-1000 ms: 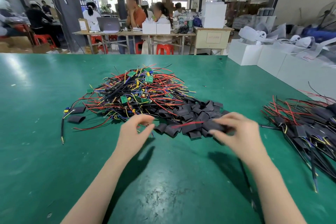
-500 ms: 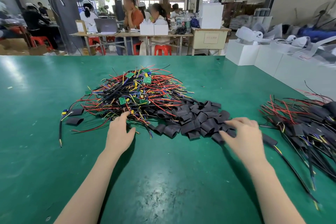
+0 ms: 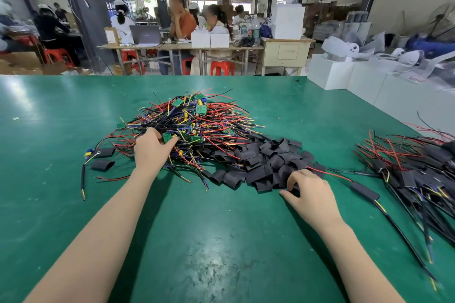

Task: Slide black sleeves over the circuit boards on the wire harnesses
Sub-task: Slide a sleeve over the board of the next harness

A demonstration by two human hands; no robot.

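Sleeves [image 3: 268, 167] lie heaped mid-bench, right hand [image 3: 309, 189] pinching one at its 5 o'clock edge while left hand [image 3: 151, 149] pinches a green board [image 3: 167, 137] in the harness tangle [image 3: 194, 125] at 10 o'clock; pickup step, threading presumably next.

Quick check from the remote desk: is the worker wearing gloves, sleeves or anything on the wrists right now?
No. Left hand and right hand are bare, with no gloves, rings, watch or wrist strap visible. Both forearms are uncovered as far as the frame shows; no sleeve edge is in view.
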